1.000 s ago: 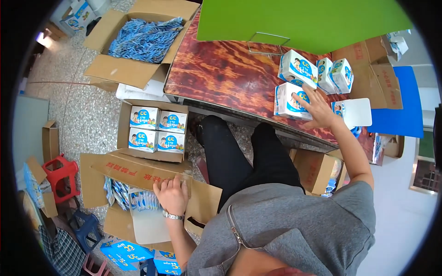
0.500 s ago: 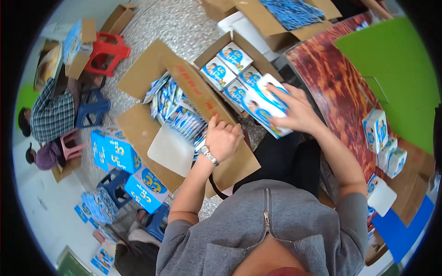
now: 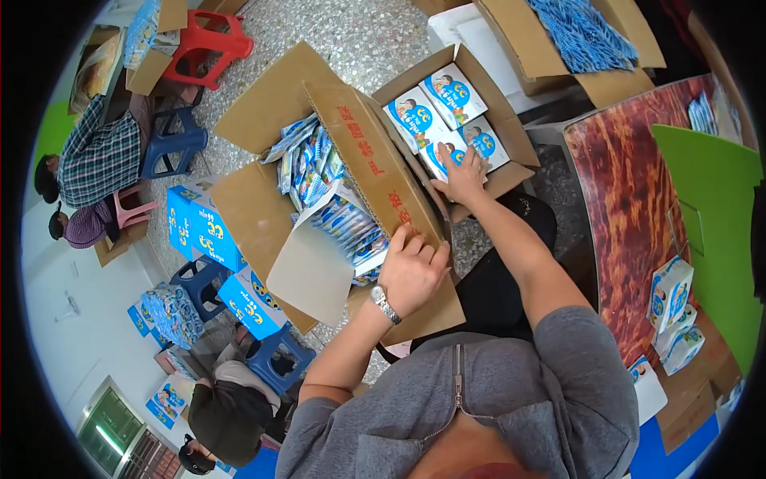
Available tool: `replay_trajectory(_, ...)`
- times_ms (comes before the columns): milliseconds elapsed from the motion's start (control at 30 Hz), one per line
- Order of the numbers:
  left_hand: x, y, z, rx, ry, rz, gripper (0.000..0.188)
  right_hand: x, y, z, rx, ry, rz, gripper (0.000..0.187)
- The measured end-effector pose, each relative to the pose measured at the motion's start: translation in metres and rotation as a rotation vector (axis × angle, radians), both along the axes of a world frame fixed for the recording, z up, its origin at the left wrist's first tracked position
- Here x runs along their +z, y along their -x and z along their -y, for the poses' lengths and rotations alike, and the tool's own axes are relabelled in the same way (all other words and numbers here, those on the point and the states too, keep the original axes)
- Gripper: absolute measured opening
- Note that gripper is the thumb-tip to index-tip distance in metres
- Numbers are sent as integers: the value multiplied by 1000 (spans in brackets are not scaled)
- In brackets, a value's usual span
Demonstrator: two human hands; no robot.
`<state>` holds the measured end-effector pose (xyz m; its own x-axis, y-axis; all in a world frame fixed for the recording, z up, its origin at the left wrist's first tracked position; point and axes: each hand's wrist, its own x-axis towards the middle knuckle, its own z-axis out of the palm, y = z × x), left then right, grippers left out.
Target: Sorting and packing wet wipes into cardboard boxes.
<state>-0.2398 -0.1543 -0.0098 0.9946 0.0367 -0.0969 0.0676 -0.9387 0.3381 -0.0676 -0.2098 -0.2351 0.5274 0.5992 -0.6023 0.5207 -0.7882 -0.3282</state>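
A large open cardboard box [image 3: 363,152] stands in front of me, filled with small blue-and-white sachets [image 3: 307,172]. My left hand [image 3: 413,271] curls its fingers over the near end of the box's raised side and grips it. To the right, a smaller cardboard box [image 3: 511,180] holds several white-and-blue printed cartons [image 3: 453,96] packed side by side. Reaching into it, my right hand [image 3: 461,177] rests on the nearer cartons with fingers stretched apart. A pale card sheet [image 3: 311,271] leans over the sachets at the large box's near left.
A red-patterned table [image 3: 622,215] with a green board [image 3: 706,239] stands at the right, with more cartons [image 3: 670,291] on it. An open box of blue strips [image 3: 578,36] sits at the far right. Blue cartons [image 3: 211,231], stools [image 3: 171,144] and seated people line the left.
My right hand has moved from above the table side into the smaller box; the white-and-blue cartons it held are out of its grasp. My left hand stays on the large box. The view has shifted.
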Motion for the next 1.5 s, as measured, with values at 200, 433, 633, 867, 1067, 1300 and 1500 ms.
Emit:
replay_trajectory(200,6,-17,6,-41,14,-13,34,8,-36,6,165,141,-159,74)
replay_trajectory(433,3,-10,3,-111,-57,-5,26,238,-34,169,124,-927,115,64)
replay_trajectory(633,0,-6,2,-176,-139,36,28,365,-42,443,-373,-259,841,99)
replay_trajectory(867,-9,-16,11,-174,-130,-23,21,282,-110,582,-260,-31,691,120)
replay_trajectory(1067,-1,-4,9,-68,-167,5,21,316,-91,456,-431,-302,410,116)
replay_trajectory(1300,-7,3,4,-75,-95,25,26,271,-58,182,-60,-640,233,103)
replay_trajectory(1500,-2,-1,7,-73,-132,2,27,164,-66,36,-42,-53,362,91)
